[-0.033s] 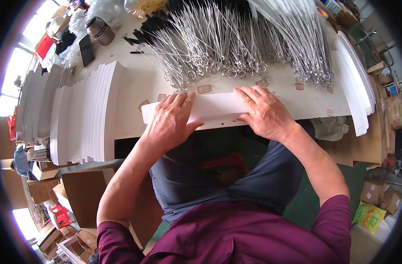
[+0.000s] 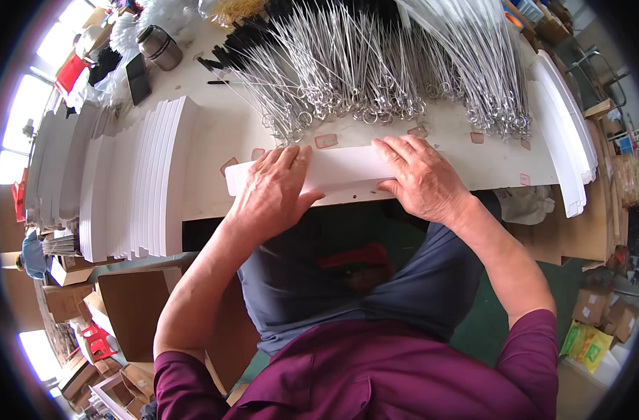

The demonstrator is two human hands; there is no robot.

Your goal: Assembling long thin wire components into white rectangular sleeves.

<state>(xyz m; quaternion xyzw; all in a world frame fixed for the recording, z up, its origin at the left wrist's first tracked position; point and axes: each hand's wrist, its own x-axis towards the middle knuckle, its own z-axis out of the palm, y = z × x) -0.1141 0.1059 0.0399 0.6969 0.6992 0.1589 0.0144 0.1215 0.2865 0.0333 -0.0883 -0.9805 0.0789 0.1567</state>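
White card strip [image 2: 344, 164], long and folded, lies along the near edge of the table [image 2: 214, 133], in front of the seated person. Its left end shows beyond the left hand [image 2: 269, 187]; its right end is mostly hidden by the right hand [image 2: 426, 180]. Both hands grip the strip from above: the left fingers lie close together across it toward the far edge, with the thumb at the near side, and the right fingers bend over its far edge, with that thumb also at the near side. How firmly they press cannot be told.

Just beyond the strip, small reddish labels [image 2: 326, 141] are stuck to the tabletop. Past them lies a broad heap of thin metal rods [image 2: 375, 70], their ringed ends toward the person and black bristly parts among the far ends. To the left stands a row of white folded cards [image 2: 141, 185]; to the right, more long white pieces [image 2: 563, 126] lie stacked. At the far left are a lidded jar [image 2: 160, 49] and a dark flat object [image 2: 138, 79]. Below the table's left side stands an open cardboard box [image 2: 134, 308].
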